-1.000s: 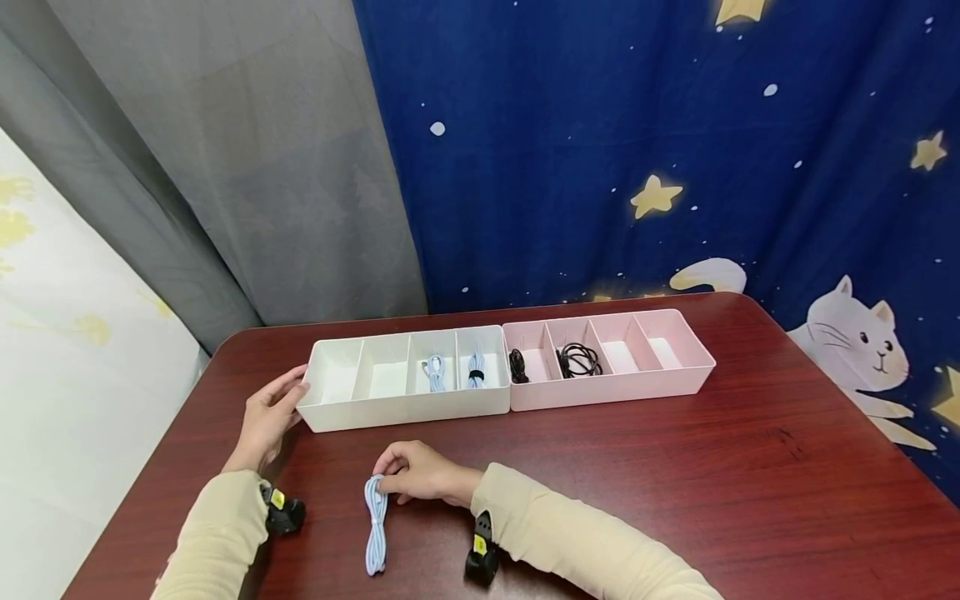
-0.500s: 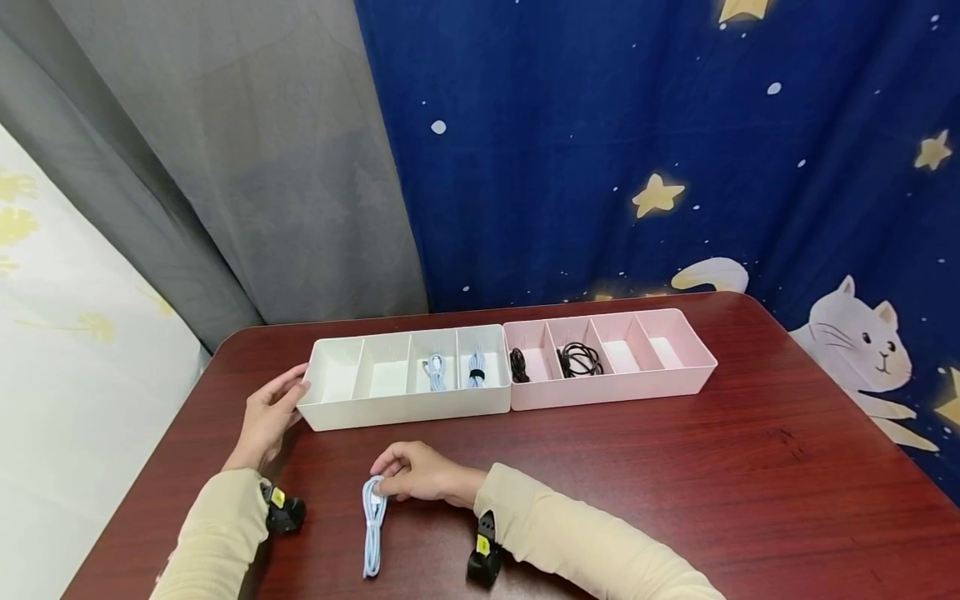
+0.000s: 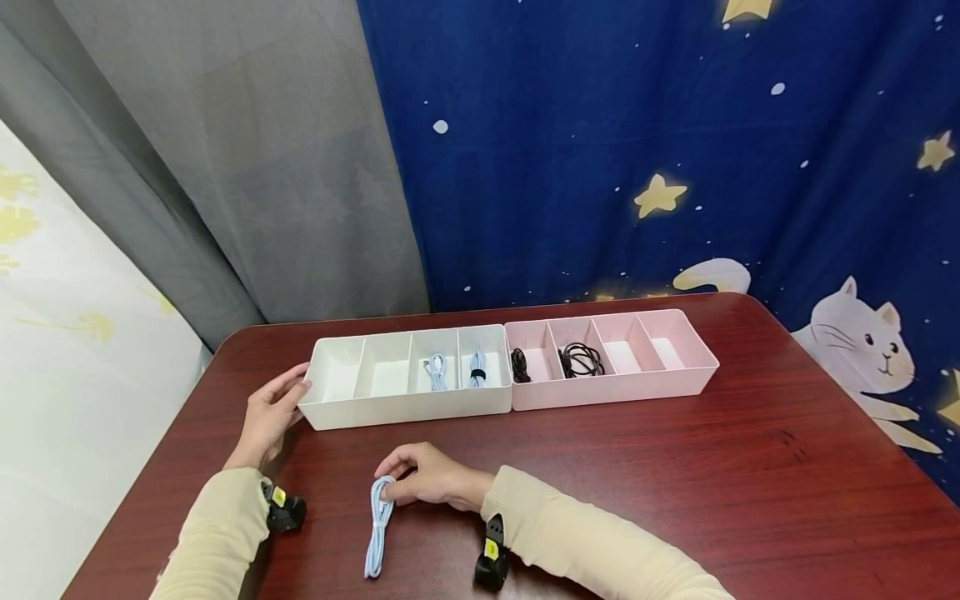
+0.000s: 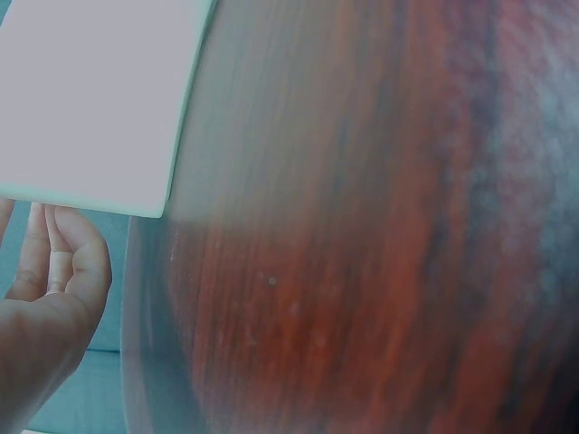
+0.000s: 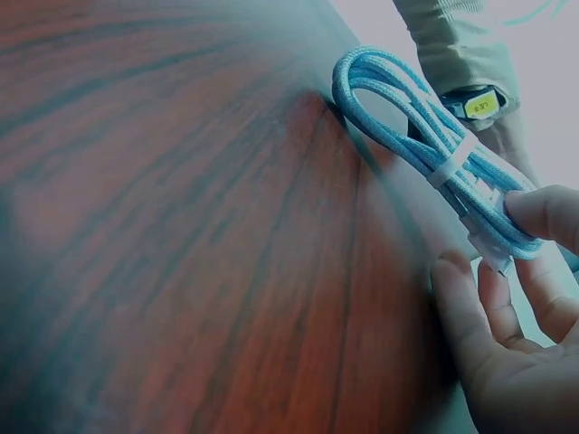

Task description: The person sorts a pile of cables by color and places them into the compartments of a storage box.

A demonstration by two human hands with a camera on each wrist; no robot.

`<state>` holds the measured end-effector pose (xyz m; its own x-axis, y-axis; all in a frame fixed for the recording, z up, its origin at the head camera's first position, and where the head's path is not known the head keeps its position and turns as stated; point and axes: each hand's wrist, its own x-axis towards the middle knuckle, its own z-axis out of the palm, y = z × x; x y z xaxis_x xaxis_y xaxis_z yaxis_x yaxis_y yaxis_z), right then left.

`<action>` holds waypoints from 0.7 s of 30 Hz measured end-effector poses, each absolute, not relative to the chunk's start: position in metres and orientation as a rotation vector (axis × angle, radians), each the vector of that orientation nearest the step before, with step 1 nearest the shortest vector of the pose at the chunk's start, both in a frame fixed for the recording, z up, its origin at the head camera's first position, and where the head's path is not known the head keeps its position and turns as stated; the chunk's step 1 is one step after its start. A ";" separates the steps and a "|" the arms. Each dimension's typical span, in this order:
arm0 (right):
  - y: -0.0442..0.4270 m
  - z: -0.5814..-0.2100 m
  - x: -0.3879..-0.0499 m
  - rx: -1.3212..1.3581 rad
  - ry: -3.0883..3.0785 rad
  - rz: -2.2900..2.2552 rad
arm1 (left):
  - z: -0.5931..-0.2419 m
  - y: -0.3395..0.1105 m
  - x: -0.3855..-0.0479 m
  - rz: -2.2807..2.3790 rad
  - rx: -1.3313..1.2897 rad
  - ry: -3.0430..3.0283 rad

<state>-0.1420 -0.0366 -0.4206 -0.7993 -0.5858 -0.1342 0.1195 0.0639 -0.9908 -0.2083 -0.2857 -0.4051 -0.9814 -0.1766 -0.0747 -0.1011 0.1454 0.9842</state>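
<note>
My right hand (image 3: pixel 427 477) pinches the top of a bundled light-blue cable (image 3: pixel 378 527) between thumb and fingertips. In the right wrist view a white tie circles the braided cable (image 5: pixel 425 140), and a white connector shows near my thumb. My left hand (image 3: pixel 272 414) touches the left end of a white divided box (image 3: pixel 405 408). In the left wrist view its fingertips meet the edge of the box (image 4: pixel 90 108), with the fingers fairly extended. Two compartments of this box hold light-blue cables (image 3: pixel 437 372), one of them wrapped with a black strap (image 3: pixel 477 374).
A pink divided box (image 3: pixel 611 390) stands end to end with the white one. Black cables (image 3: pixel 581 360) lie in its two left compartments. Both boxes stand toward the back of the dark red wooden table (image 3: pixel 637 483), before grey and blue curtains (image 3: pixel 562 167).
The held cable has swung slightly, its upper end shifting a little to the right with my right hand. My left hand stays at the end of the white box.
</note>
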 end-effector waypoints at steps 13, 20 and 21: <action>-0.035 -0.423 -0.138 -0.379 1.749 -1.852 | -0.406 -0.286 -0.208 -2.026 0.265 -2.309; -0.031 -0.419 -0.135 -0.413 1.717 -1.862 | -0.406 -0.287 -0.208 -1.995 0.268 -2.337; -0.030 -0.419 -0.135 -0.414 1.713 -1.863 | -0.406 -0.287 -0.209 -2.005 0.272 -2.330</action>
